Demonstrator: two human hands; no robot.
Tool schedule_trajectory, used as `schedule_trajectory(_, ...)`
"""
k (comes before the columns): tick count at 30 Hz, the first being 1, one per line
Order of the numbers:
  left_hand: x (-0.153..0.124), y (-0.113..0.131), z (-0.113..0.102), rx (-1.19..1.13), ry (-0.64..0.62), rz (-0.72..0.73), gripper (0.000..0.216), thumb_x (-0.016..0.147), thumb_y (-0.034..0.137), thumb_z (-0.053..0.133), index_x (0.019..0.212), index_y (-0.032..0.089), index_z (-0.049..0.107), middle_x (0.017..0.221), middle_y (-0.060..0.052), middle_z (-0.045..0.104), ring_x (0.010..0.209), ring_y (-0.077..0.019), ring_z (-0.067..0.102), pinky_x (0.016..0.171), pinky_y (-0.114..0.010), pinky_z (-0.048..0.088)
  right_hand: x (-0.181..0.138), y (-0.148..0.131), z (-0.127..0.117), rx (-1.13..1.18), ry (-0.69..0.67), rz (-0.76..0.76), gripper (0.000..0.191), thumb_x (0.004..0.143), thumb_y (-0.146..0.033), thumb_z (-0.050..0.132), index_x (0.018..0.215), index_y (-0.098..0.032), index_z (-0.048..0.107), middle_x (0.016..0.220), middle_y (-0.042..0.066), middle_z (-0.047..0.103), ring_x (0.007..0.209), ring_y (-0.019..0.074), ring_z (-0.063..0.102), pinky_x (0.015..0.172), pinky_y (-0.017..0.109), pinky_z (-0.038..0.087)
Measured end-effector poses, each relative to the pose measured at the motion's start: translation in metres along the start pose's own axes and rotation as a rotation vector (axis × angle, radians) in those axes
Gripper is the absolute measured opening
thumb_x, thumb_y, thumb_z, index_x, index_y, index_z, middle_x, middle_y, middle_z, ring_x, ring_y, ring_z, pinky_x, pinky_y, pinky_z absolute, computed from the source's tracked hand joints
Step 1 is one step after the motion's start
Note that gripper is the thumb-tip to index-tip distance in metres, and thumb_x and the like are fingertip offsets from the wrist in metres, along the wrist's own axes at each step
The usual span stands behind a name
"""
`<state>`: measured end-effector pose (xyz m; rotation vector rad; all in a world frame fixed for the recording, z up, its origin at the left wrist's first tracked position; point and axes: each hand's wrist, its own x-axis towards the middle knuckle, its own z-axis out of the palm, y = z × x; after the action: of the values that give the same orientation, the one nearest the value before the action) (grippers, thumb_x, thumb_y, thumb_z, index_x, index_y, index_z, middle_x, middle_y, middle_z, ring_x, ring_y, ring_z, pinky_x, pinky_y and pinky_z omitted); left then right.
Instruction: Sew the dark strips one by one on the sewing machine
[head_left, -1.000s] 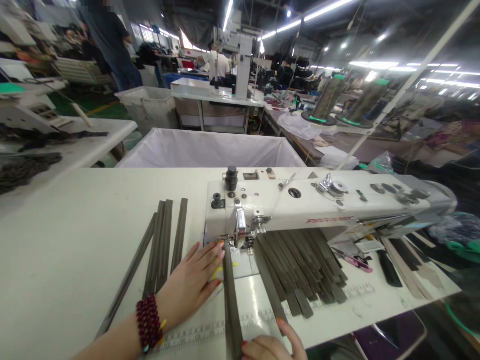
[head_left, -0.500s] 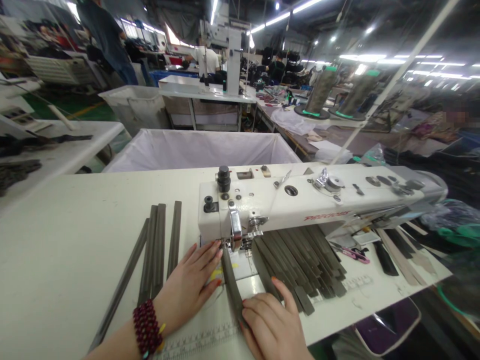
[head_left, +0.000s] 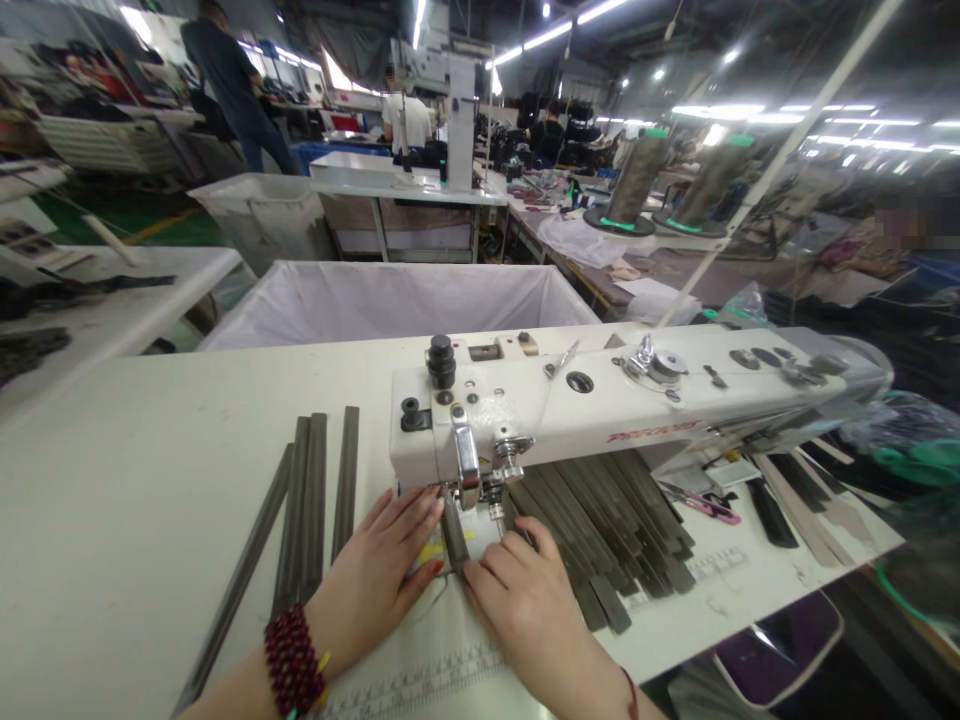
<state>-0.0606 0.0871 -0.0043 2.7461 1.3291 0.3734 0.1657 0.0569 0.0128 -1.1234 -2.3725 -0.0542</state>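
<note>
A narrow dark grey strip (head_left: 453, 532) is laid on the desk (head_left: 150, 480) at its near edge, with its far end tucked under the presser foot of a white sewing machine (head_left: 600, 405). A fanned stack of like strips (head_left: 615, 530) is seen under the machine's arm, toward the right edge. 4 more strips (head_left: 311, 500) are laid lengthwise toward the left edge.

Behind the far edge a bin (head_left: 390, 300) lined with white cloth is placed; only the liner is visible inside.

The left hand (head_left: 379, 570), a beaded bracelet (head_left: 289, 660) at its wrist, is laid palm-down just left of the strip, its grip spread flat. The right hand (head_left: 525, 600) is rested palm-down over the strip, its grip extended toward the needle, pressing and not pinching.
</note>
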Motion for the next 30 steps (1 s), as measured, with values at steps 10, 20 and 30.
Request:
schedule_trajectory(10, 0.0, -0.001, 0.0, 0.007, 0.026, 0.013, 0.048, 0.095, 0.037, 0.052, 0.139, 0.015, 0.051, 0.141, -0.012, 0.054, 0.129, -0.0294, 0.049, 0.113, -0.051, 0.034, 0.032, 0.001, 0.013, -0.153, -0.078, -0.015, 0.012, 0.085, -0.012, 0.065, 0.078, -0.019, 0.056, 0.068, -0.001, 0.058, 0.071, 0.0175, 0.05, 0.092, 0.042, 0.031)
schedule_trajectory(20, 0.001, 0.001, 0.0, 0.021, 0.024, -0.002, 0.049, 0.096, 0.036, 0.051, 0.14, 0.015, 0.05, 0.138, -0.012, 0.056, 0.128, -0.0298, 0.049, 0.111, -0.051, 0.035, 0.014, -0.009, 0.004, -0.097, 0.056, 0.0, 0.019, 0.093, -0.013, 0.052, 0.075, -0.019, 0.057, 0.069, 0.0, 0.057, 0.069, 0.0164, 0.05, 0.088, 0.039, 0.034)
schedule_trajectory(30, 0.0, -0.002, 0.005, 0.024, 0.063, -0.002, 0.051, 0.097, 0.041, 0.048, 0.142, 0.018, 0.047, 0.141, -0.011, 0.055, 0.131, -0.0275, 0.047, 0.114, -0.048, 0.032, -0.038, -0.037, 0.003, -0.002, 0.324, -0.006, 0.021, 0.093, -0.012, 0.047, 0.082, -0.022, 0.063, 0.067, -0.003, 0.06, 0.06, 0.0122, 0.054, 0.091, 0.036, 0.039)
